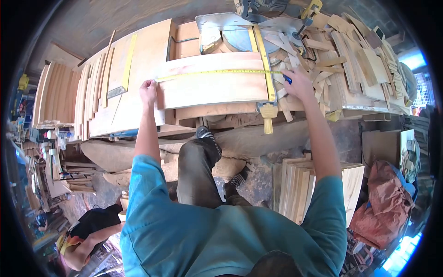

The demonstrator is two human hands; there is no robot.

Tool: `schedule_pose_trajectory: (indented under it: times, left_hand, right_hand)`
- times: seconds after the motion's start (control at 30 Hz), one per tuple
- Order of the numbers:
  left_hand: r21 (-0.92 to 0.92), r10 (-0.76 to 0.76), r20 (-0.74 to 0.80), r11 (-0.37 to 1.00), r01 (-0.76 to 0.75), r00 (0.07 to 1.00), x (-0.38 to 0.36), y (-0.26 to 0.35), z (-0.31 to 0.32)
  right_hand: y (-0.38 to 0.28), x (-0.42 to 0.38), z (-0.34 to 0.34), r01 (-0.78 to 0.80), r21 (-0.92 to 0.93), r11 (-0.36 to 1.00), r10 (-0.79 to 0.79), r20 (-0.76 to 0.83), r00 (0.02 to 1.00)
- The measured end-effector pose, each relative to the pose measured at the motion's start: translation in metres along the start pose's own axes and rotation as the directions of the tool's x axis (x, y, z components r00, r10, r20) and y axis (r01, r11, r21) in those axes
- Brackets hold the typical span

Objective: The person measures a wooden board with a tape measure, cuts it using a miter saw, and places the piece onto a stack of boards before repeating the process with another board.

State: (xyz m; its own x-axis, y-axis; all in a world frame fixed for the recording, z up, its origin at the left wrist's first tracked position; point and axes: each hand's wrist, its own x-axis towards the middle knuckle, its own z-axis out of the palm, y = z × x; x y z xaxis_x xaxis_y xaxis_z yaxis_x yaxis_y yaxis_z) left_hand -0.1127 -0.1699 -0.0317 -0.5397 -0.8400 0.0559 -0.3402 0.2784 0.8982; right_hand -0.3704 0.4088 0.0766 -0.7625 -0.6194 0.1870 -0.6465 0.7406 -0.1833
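A yellow tape measure [217, 71] is stretched lengthwise over a wide pale board [212, 87], which lies across the saw's base. At the board's left end, my left hand [148, 92] has its fingers closed on the end of the tape. My right hand [299, 84], beyond the board's right end, is wrapped round the dark blue tape case [287, 79]. The board's right end reaches the yellow-edged slot plate [265, 64] of the saw [240, 39].
A square with a yellow blade [129, 62] lies on the left panel. Board stacks stand at far left [57, 94] and lower right [295, 184]. Wood offcuts [330, 62] are heaped right of the saw. A reddish-brown cloth [383, 203] lies at lower right.
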Motion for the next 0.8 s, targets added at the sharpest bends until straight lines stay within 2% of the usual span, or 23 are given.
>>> schedule_pose_trajectory:
  times: [0.07, 0.13, 0.2, 0.23, 0.3, 0.37, 0.5, 0.67, 0.8]
  left_hand:
    - [0.008, 0.029, 0.004, 1.0, -0.029, 1.0, 0.036, -0.001, 0.019]
    - [0.002, -0.074, 0.019, 0.997, 0.074, 0.997, 0.056, 0.004, 0.033]
    - [0.019, -0.095, 0.009, 0.995, 0.095, 0.995, 0.065, 0.007, 0.043]
    - [0.071, -0.05, 0.016, 0.996, 0.049, 0.999, 0.069, 0.009, 0.046]
    - [0.127, -0.005, 0.032, 0.992, 0.001, 0.999, 0.069, 0.013, 0.049]
    - [0.153, -0.062, 0.012, 0.986, 0.059, 0.998, 0.067, 0.018, 0.046]
    - [0.171, -0.065, 0.024, 0.983, 0.059, 0.998, 0.063, 0.028, 0.043]
    - [0.293, -0.055, 0.013, 0.955, 0.048, 0.998, 0.069, 0.021, 0.044]
    - [0.276, -0.048, 0.017, 0.96, 0.041, 0.999, 0.072, 0.015, 0.045]
  right_hand:
    - [0.004, 0.034, 0.003, -0.045, -0.033, 0.998, 0.047, 0.067, 0.997]
    - [0.002, 0.056, 0.001, -0.072, -0.023, 0.997, 0.074, 0.07, 0.995]
    - [0.007, 0.077, 0.005, -0.108, -0.061, 0.992, 0.113, 0.08, 0.99]
    - [0.009, 0.08, 0.006, -0.112, -0.062, 0.992, 0.117, 0.085, 0.989]
    - [0.013, 0.083, 0.007, -0.158, -0.113, 0.981, 0.178, 0.203, 0.963]
    - [0.014, 0.083, 0.013, -0.155, -0.102, 0.983, 0.172, 0.185, 0.968]
    - [0.017, 0.082, 0.025, -0.161, -0.113, 0.981, 0.176, 0.142, 0.974]
    - [0.018, 0.078, 0.03, -0.144, -0.16, 0.977, 0.166, 0.131, 0.977]
    - [0.018, 0.077, 0.03, -0.146, -0.162, 0.976, 0.169, 0.137, 0.976]
